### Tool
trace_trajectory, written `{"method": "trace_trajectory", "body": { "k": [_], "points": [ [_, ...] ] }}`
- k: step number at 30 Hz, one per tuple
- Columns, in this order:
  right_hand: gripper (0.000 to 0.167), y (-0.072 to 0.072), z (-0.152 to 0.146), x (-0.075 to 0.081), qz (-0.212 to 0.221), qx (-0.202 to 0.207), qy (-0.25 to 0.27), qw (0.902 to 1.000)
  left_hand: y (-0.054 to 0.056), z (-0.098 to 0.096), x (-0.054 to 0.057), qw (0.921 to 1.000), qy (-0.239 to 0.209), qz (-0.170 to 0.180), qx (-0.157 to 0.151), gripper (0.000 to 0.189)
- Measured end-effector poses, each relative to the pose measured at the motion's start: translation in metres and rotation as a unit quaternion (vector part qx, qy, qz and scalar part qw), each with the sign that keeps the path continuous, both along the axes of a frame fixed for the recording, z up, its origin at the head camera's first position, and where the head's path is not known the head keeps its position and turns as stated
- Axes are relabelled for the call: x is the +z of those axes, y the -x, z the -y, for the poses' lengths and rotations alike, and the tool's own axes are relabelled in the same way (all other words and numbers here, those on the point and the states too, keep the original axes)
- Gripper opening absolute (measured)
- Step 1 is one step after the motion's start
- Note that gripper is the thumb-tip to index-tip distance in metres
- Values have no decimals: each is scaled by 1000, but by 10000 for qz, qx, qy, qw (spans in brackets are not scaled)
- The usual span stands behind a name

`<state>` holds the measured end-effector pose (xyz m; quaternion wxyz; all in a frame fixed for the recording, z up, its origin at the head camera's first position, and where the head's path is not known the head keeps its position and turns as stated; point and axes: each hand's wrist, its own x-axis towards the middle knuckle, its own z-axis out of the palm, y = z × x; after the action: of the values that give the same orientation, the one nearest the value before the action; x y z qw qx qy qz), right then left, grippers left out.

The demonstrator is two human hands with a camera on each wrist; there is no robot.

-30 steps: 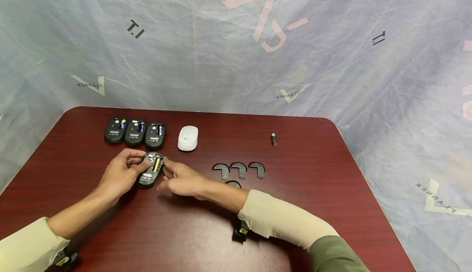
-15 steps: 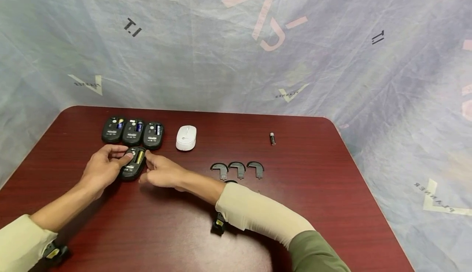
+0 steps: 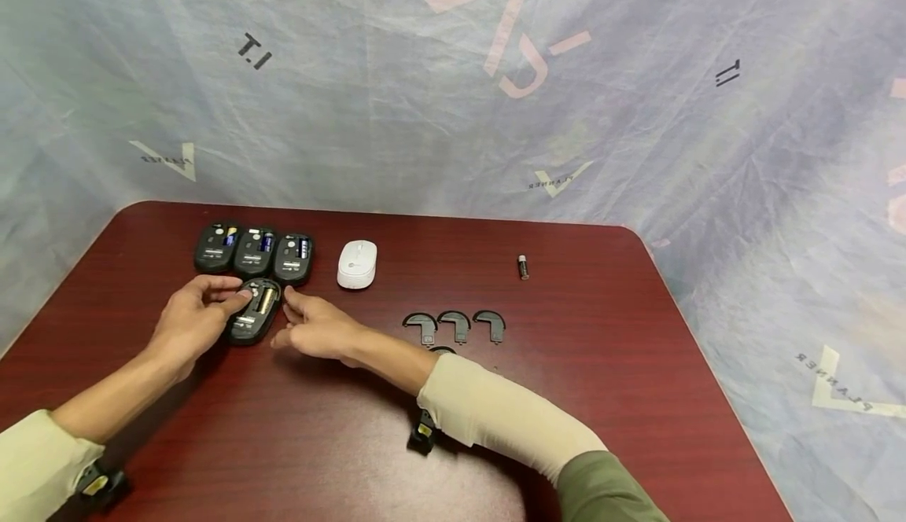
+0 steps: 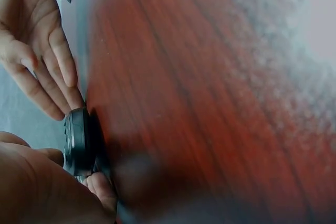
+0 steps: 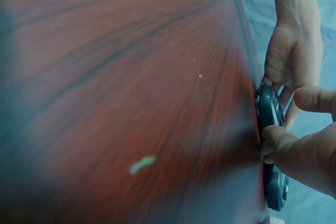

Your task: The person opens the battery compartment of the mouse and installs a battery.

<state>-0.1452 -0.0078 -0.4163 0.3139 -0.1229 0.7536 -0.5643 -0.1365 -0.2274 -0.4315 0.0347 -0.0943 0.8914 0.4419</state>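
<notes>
A black computer mouse (image 3: 243, 327) lies underside up on the table, its compartment uncovered and a gold-coloured battery (image 3: 268, 300) inside. My left hand (image 3: 185, 324) grips it from the left, thumb on the underside near the battery; its other fingers are partly hidden by the mouse. On the mouse's right, my right hand (image 3: 322, 329) has loosely bent fingers and holds nothing, its fingertips close to the edge. The left wrist view shows the mouse (image 4: 79, 142) side-on. Just beyond the held mouse, three similar mice (image 3: 292, 262) stand in a row, batteries visible in them.
A white mouse (image 3: 357, 264) sits right of the row. Several black battery covers (image 3: 454, 324) lie at mid table, one partly hidden by the right forearm. A single dark battery (image 3: 523, 267) lies farther right. A grey printed sheet (image 3: 396, 113) hangs behind the table (image 3: 602, 333).
Both hands have shifted left and a little away from me with the held mouse, bringing it up to the row of black mice. Lately the right fingertips have drawn slightly off its edge.
</notes>
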Motion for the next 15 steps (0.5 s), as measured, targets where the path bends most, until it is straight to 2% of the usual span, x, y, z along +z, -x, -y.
{"method": "trace_trajectory", "body": {
  "k": [7,15],
  "points": [
    [89,-1,-24,-1,139,13,348,9993,-2,-3,7,9986,156,-323,385,57],
    [81,-3,-53,-1,-155,90,474,9987,-8,-15,18,9922,284,-1163,345,45]
  ]
}}
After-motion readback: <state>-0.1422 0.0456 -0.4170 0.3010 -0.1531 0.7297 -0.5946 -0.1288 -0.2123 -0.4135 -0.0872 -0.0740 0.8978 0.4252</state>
